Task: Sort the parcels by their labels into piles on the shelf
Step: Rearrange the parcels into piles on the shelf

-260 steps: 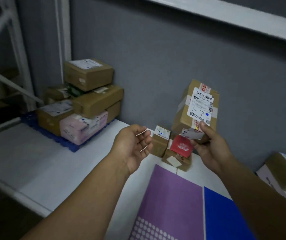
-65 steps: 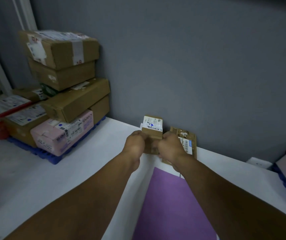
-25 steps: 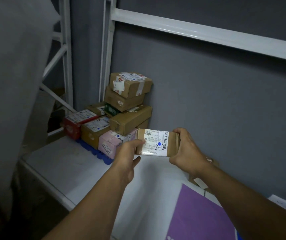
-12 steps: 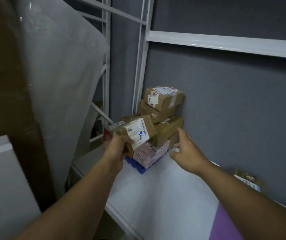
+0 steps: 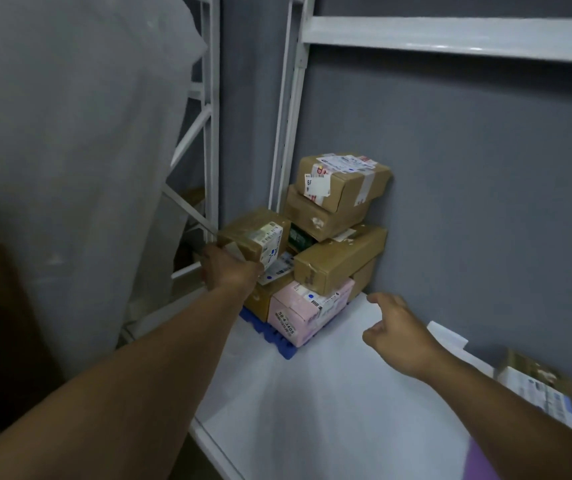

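Note:
My left hand grips a small brown parcel with a white label and a blue dot, held over the left side of a pile of parcels in the shelf's far left corner. That pile has a taped brown box on top, more brown boxes under it and a pink box at the front, all on a blue mat. My right hand hovers over the white shelf, fingers loosely apart, holding nothing. Another labelled parcel leans on the wall at right.
White shelf uprights and a cross brace stand behind the pile. An upper shelf edge runs overhead. A grey plastic sheet hangs at left. A purple mat corner shows at bottom right.
My left hand has carried the small parcel further left and down onto the left side of the pile. My right hand has dropped lower and stays empty.

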